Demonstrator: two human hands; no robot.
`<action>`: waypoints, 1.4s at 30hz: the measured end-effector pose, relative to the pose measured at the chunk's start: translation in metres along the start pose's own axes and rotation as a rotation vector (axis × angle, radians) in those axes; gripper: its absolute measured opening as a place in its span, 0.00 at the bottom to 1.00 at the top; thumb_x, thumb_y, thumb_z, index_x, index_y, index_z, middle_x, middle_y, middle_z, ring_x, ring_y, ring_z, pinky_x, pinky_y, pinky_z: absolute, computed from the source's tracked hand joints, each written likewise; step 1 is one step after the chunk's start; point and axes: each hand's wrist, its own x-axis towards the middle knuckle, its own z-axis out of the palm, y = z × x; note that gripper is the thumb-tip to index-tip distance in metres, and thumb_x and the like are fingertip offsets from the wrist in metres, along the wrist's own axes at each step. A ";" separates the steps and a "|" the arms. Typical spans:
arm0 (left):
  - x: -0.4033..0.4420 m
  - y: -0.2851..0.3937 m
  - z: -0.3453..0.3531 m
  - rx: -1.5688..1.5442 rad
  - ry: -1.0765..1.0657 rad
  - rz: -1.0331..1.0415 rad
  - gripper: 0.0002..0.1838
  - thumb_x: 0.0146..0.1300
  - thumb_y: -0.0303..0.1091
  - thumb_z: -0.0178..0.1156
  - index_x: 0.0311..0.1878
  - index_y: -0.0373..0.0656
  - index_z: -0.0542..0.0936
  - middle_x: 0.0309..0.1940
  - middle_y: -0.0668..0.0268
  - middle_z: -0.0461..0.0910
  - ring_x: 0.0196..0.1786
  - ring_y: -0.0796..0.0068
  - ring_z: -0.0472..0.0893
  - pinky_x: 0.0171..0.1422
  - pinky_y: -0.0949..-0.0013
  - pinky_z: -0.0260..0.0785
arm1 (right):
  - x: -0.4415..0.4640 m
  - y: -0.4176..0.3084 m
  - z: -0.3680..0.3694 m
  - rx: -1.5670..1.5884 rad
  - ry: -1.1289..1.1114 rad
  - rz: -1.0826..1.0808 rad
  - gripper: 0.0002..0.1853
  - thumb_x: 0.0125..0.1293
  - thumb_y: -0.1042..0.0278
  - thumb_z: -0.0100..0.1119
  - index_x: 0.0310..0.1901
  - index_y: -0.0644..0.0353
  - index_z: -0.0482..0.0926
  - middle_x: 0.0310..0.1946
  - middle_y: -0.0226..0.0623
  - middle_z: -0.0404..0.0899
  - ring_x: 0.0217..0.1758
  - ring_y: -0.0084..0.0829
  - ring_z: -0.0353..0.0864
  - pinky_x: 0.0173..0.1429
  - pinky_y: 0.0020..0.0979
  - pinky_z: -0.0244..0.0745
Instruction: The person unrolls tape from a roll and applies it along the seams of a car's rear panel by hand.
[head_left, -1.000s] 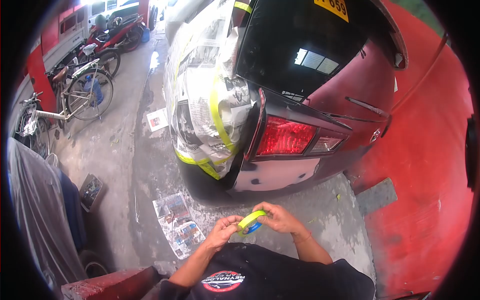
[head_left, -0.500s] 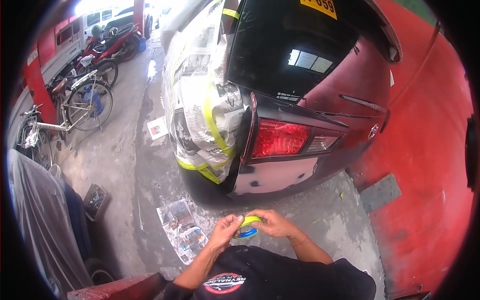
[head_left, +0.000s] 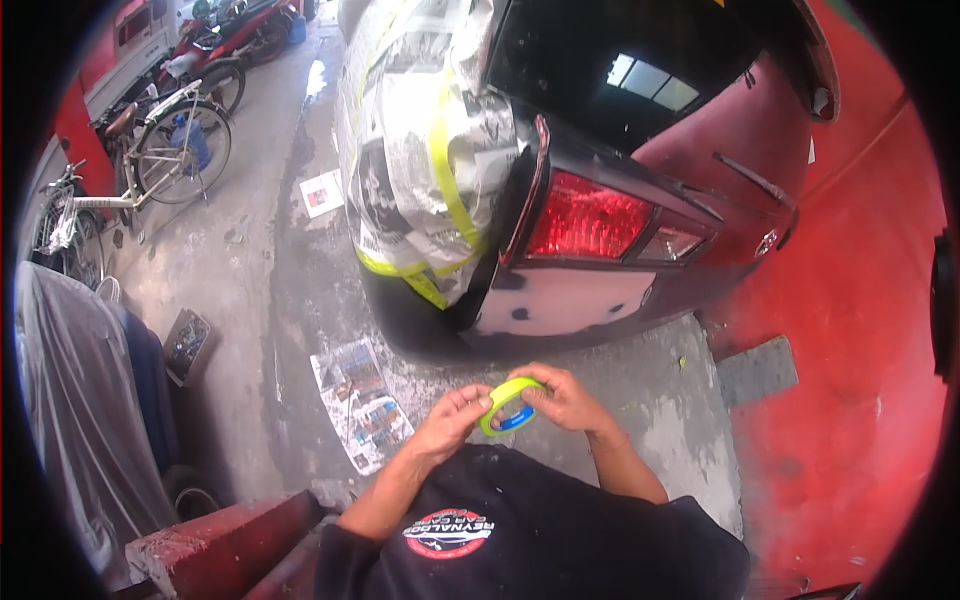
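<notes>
A roll of yellow-green masking tape (head_left: pixel 492 417) with a blue inner core is held between my hands, in front of my chest. My left hand (head_left: pixel 452 420) is closed, with thumb and fingertips pinching the roll's left edge. My right hand (head_left: pixel 563 402) grips the upper right of the roll, its fingers partly hidden behind it. Beyond my hands stands a dark car (head_left: pixel 680 310) with a red tail light (head_left: pixel 590 222) and a pale sanded patch (head_left: pixel 560 303) below it. Newspaper masking (head_left: pixel 400 190), edged with the same yellow-green tape, covers the car's left side.
A newspaper sheet (head_left: pixel 362 405) lies on the concrete floor left of my hands. Further left are a covered object (head_left: pixel 80 380), a small bin (head_left: pixel 187 345), a bicycle (head_left: pixel 165 165) and a red motorcycle (head_left: pixel 225 45). A red block (head_left: pixel 220 545) sits at lower left; a red wall (head_left: pixel 860 300) rises on the right.
The roll and both hands have come up and turned slightly, showing more of the blue core. My view has tilted down, so the car sits higher in it.
</notes>
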 end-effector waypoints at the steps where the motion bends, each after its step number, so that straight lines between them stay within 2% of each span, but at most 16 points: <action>1: -0.002 0.003 0.006 -0.004 0.042 -0.022 0.13 0.77 0.36 0.57 0.56 0.37 0.78 0.42 0.65 0.83 0.47 0.75 0.81 0.58 0.67 0.73 | -0.002 0.000 0.002 -0.010 0.009 0.007 0.14 0.74 0.69 0.58 0.57 0.63 0.79 0.48 0.40 0.84 0.48 0.31 0.83 0.54 0.34 0.77; 6: -0.001 0.005 0.006 0.004 0.028 -0.005 0.13 0.78 0.37 0.57 0.56 0.38 0.78 0.41 0.67 0.82 0.45 0.77 0.80 0.55 0.69 0.72 | -0.003 -0.007 0.004 0.119 -0.008 0.106 0.15 0.77 0.65 0.58 0.59 0.63 0.79 0.46 0.32 0.83 0.48 0.24 0.80 0.53 0.29 0.76; 9: -0.003 0.014 0.014 0.171 0.097 0.007 0.14 0.78 0.39 0.56 0.55 0.38 0.78 0.38 0.68 0.82 0.42 0.80 0.78 0.51 0.72 0.71 | -0.004 -0.002 0.006 0.168 0.015 0.143 0.15 0.76 0.67 0.58 0.58 0.65 0.78 0.46 0.35 0.83 0.42 0.25 0.82 0.48 0.30 0.78; 13: 0.001 0.003 0.008 0.201 0.072 0.067 0.15 0.77 0.40 0.59 0.55 0.38 0.77 0.34 0.71 0.79 0.37 0.82 0.76 0.45 0.75 0.69 | -0.009 0.007 0.008 0.233 -0.013 0.132 0.15 0.76 0.66 0.58 0.58 0.65 0.78 0.47 0.34 0.82 0.48 0.24 0.80 0.53 0.29 0.75; 15: -0.004 0.007 0.014 0.179 0.073 0.029 0.17 0.76 0.37 0.61 0.59 0.36 0.77 0.39 0.69 0.82 0.41 0.81 0.79 0.48 0.75 0.72 | -0.007 0.005 0.008 0.128 0.043 -0.035 0.14 0.77 0.66 0.57 0.58 0.64 0.78 0.48 0.33 0.80 0.53 0.23 0.77 0.58 0.30 0.72; 18: -0.017 0.030 0.035 0.335 0.007 0.094 0.26 0.73 0.36 0.65 0.69 0.36 0.74 0.53 0.61 0.85 0.55 0.78 0.81 0.60 0.71 0.73 | -0.008 0.011 0.011 0.360 0.065 -0.018 0.15 0.78 0.66 0.56 0.60 0.63 0.76 0.52 0.32 0.78 0.58 0.25 0.74 0.64 0.30 0.69; 22: -0.011 0.028 0.038 0.743 0.148 0.271 0.23 0.71 0.31 0.65 0.67 0.38 0.76 0.55 0.58 0.85 0.55 0.69 0.84 0.62 0.66 0.74 | -0.010 0.015 0.006 0.478 0.083 -0.056 0.16 0.76 0.71 0.57 0.62 0.63 0.75 0.55 0.32 0.76 0.60 0.25 0.73 0.67 0.30 0.66; 24: -0.006 0.026 0.037 1.124 0.305 0.533 0.22 0.72 0.29 0.63 0.67 0.38 0.77 0.57 0.57 0.85 0.60 0.63 0.82 0.66 0.64 0.72 | -0.011 0.011 0.001 0.478 0.091 -0.058 0.16 0.75 0.72 0.58 0.61 0.63 0.75 0.55 0.32 0.76 0.60 0.25 0.73 0.68 0.30 0.66; 28: -0.006 0.020 0.026 1.123 0.289 0.490 0.20 0.71 0.27 0.62 0.66 0.39 0.79 0.58 0.52 0.83 0.63 0.61 0.81 0.66 0.64 0.72 | -0.014 0.001 -0.006 0.348 0.035 -0.026 0.19 0.70 0.72 0.65 0.61 0.64 0.77 0.54 0.34 0.79 0.59 0.26 0.76 0.66 0.31 0.70; 31: -0.001 0.008 0.023 1.057 0.366 0.375 0.19 0.75 0.28 0.57 0.67 0.38 0.76 0.62 0.55 0.81 0.65 0.62 0.80 0.69 0.61 0.72 | -0.016 -0.009 -0.002 0.306 0.043 0.018 0.21 0.68 0.70 0.69 0.60 0.64 0.78 0.54 0.36 0.81 0.56 0.27 0.79 0.63 0.33 0.73; 33: 0.007 -0.006 0.013 0.117 0.301 0.176 0.19 0.80 0.31 0.52 0.70 0.39 0.71 0.65 0.59 0.77 0.65 0.62 0.79 0.71 0.58 0.74 | -0.014 -0.014 -0.001 0.323 0.076 0.043 0.22 0.67 0.69 0.71 0.60 0.64 0.79 0.53 0.37 0.83 0.54 0.27 0.81 0.62 0.33 0.75; 34: 0.009 -0.009 0.008 -0.016 0.221 0.159 0.21 0.82 0.34 0.47 0.73 0.40 0.65 0.66 0.61 0.73 0.66 0.62 0.78 0.73 0.54 0.74 | -0.012 -0.014 -0.004 0.234 0.032 0.049 0.21 0.66 0.68 0.71 0.59 0.64 0.80 0.52 0.39 0.84 0.53 0.28 0.82 0.61 0.33 0.75; 37: 0.009 -0.012 0.003 -0.285 0.177 0.000 0.20 0.82 0.35 0.47 0.72 0.42 0.65 0.66 0.58 0.74 0.68 0.63 0.76 0.74 0.54 0.72 | -0.007 -0.025 0.001 0.119 -0.001 0.029 0.20 0.66 0.69 0.70 0.57 0.65 0.81 0.48 0.41 0.85 0.52 0.30 0.83 0.61 0.33 0.75; 39: 0.011 -0.008 0.013 -0.214 0.320 -0.120 0.24 0.80 0.32 0.51 0.76 0.43 0.62 0.66 0.59 0.74 0.68 0.62 0.76 0.73 0.58 0.73 | -0.004 -0.027 0.004 0.083 0.001 -0.002 0.18 0.66 0.71 0.69 0.56 0.65 0.82 0.46 0.40 0.86 0.51 0.32 0.83 0.61 0.33 0.74; 41: 0.010 -0.010 0.012 0.771 0.393 0.330 0.31 0.75 0.27 0.57 0.78 0.42 0.60 0.69 0.56 0.73 0.67 0.56 0.78 0.72 0.58 0.72 | -0.003 -0.025 0.006 -0.067 -0.013 -0.094 0.20 0.65 0.69 0.69 0.58 0.65 0.81 0.44 0.42 0.85 0.51 0.38 0.84 0.60 0.35 0.74; 42: 0.008 -0.002 0.014 0.856 0.402 0.409 0.33 0.68 0.22 0.62 0.76 0.41 0.65 0.66 0.53 0.77 0.64 0.53 0.81 0.68 0.58 0.73 | -0.002 -0.025 0.005 -0.062 -0.012 -0.092 0.20 0.65 0.69 0.69 0.58 0.65 0.81 0.44 0.42 0.85 0.51 0.38 0.84 0.60 0.35 0.74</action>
